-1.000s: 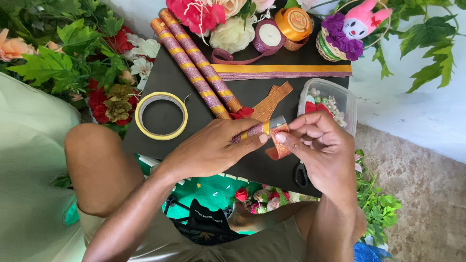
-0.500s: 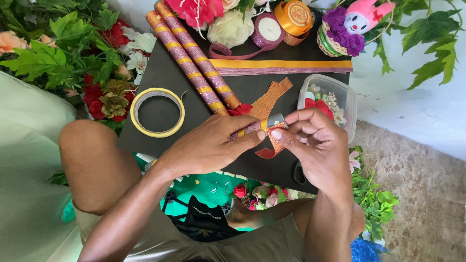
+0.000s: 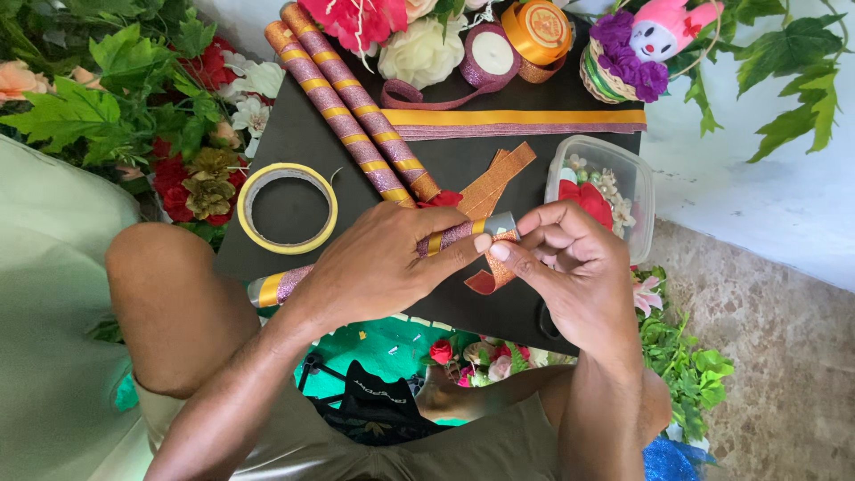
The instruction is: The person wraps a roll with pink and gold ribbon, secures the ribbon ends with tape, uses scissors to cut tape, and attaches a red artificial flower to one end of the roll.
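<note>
A clear rectangular plastic container (image 3: 643, 191) sits at the black board's (image 3: 294, 134) right edge, holding what may be beads.

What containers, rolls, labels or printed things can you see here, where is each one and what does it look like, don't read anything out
Clear plastic tub: right of the black board, rectangular, holding beads and a red flower.
Yellow tape roll: left on the board, flat ring.
Orange ribbon spool: top edge, round, with a round label.
Black item with white print: bottom centre, near the person's lap.
No signs or screens.

Three wrapped sticks (image 3: 356, 107), one tape ring (image 3: 287, 207), one plastic box (image 3: 643, 191).
</note>
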